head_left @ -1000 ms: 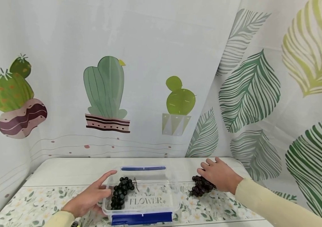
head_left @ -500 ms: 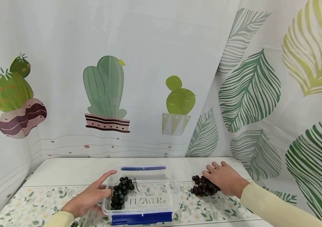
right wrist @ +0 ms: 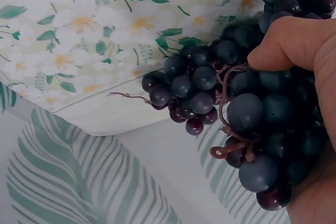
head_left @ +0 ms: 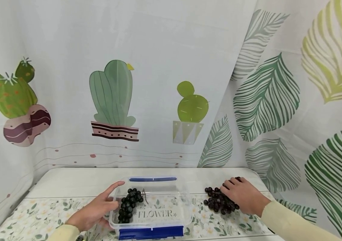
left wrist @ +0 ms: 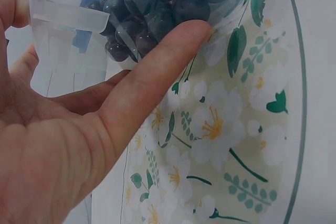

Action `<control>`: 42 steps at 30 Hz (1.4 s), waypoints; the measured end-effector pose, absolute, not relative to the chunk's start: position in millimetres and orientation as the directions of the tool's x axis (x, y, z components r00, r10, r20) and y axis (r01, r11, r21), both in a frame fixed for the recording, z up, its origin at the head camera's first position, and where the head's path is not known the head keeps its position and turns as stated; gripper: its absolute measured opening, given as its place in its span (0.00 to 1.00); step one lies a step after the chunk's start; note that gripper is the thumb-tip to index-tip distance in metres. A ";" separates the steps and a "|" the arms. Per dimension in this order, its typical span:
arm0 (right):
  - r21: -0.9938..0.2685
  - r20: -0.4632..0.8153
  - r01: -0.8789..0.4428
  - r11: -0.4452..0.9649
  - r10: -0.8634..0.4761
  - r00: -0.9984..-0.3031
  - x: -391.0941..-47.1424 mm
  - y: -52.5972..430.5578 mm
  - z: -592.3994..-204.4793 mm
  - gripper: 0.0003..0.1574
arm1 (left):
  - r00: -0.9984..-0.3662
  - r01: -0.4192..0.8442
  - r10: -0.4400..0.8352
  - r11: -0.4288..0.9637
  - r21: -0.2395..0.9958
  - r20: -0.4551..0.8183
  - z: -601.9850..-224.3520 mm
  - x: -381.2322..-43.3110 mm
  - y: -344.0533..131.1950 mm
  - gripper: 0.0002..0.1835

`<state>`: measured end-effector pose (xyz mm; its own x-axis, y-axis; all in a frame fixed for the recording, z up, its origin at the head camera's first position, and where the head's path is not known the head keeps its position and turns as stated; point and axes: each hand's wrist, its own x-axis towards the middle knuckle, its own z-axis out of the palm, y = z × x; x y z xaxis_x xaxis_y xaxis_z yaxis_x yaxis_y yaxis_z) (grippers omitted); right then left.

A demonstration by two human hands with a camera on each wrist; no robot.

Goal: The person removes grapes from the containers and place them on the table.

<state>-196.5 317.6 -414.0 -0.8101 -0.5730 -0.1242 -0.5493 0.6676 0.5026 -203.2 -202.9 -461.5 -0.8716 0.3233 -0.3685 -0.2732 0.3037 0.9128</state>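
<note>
Grapes point(right wrist: 247, 113) are at the right of the table point(head_left: 77, 177), well apart from the box point(head_left: 171, 223). Right hand point(head_left: 244, 195) has its fingers curled over them and its thumb pressed on the fruit. Grip is closed round part of the mass only; many grapes lie outside it, to the left. Whether the held part is clear of the cloth point(head_left: 59, 209) cannot be told, nor whether the mass is 1 bunch or 2.

Left hand point(head_left: 95, 209) touches the box at its left wall, fingers spread, no firm clasp seen. Another bunch point(head_left: 129, 204) lies inside the box along that wall.

Risks, as judged: a lift on this partial hold could let the outer grapes sag and slip away, or drag them along if the stem point(right wrist: 224, 93) snags. A hard squeeze could pop single grapes loose, since the thumb bears on the fruit, not the stem. At the box, a push from the left hand could slide it rightward, nothing being seen to brace the right wall.
</note>
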 end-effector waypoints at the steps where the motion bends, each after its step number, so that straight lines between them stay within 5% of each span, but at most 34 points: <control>1: 0.495 -0.126 -0.547 0.675 -0.568 -0.814 -196.2 318.5 -414.8 0.37 | -0.871 -0.272 0.326 0.303 0.913 -0.368 -461.5 -203.4 -202.9 0.47; 16: 0.415 -0.224 -0.503 0.758 -0.450 -0.864 -198.5 327.3 -430.0 0.41 | -0.871 -0.272 0.329 0.296 0.916 -0.365 -461.9 -203.2 -203.1 0.48; 42: 0.259 -0.150 -0.425 0.867 -0.399 -0.905 -196.0 343.7 -454.2 0.43 | -0.864 -0.283 0.339 0.286 0.916 -0.373 -462.9 -204.5 -204.4 0.48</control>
